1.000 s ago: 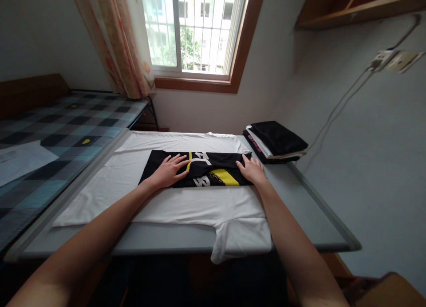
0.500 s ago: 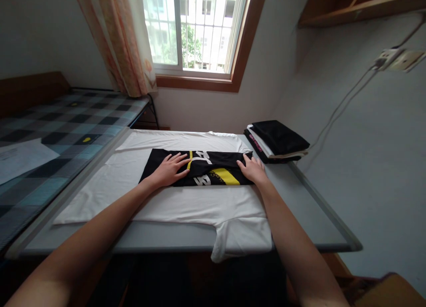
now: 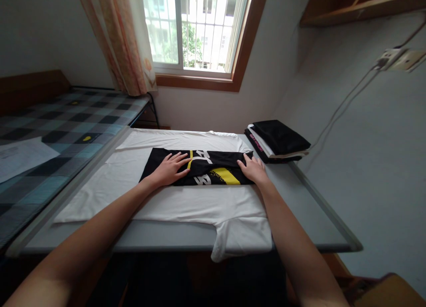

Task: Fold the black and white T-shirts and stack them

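Observation:
A black garment (image 3: 216, 165) with white lettering and yellow bands lies folded into a long strip. Under it a white T-shirt (image 3: 186, 205) is spread flat, one sleeve hanging over the near edge of the table. My left hand (image 3: 171, 168) rests flat on the left part of the black garment, its fingers spread. On the strip's right end lies my right hand (image 3: 253, 167), fingers apart and pressing on the cloth, with the thumb toward the middle.
A stack of folded clothes (image 3: 278, 140) sits at the table's back right. The grey table (image 3: 319, 218) meets the wall on the right, where a cable runs to a socket (image 3: 389, 58). To the left is a bed (image 3: 100, 120) with a checked cover and a paper sheet (image 3: 25, 158).

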{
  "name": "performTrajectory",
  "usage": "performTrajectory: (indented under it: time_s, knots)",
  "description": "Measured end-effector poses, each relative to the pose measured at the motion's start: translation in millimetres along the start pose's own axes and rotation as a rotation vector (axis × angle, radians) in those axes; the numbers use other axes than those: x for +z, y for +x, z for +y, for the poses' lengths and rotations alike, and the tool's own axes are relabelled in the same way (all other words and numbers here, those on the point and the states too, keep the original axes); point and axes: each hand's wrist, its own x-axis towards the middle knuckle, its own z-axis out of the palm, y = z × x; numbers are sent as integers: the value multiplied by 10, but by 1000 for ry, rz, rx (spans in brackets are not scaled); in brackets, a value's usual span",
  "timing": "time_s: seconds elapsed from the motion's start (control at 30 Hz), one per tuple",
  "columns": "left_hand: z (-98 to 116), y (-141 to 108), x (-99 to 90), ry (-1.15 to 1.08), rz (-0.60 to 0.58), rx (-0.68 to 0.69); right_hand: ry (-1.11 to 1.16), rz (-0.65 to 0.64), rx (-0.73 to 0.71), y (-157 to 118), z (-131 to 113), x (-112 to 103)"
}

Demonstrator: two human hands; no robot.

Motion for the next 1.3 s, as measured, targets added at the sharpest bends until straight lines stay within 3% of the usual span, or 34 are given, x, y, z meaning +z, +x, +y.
performTrajectory:
  time_s: [1.3]
  knots:
    - [30,-8,-23,-16,-2,-10,-3,0,-15,5,17,8]
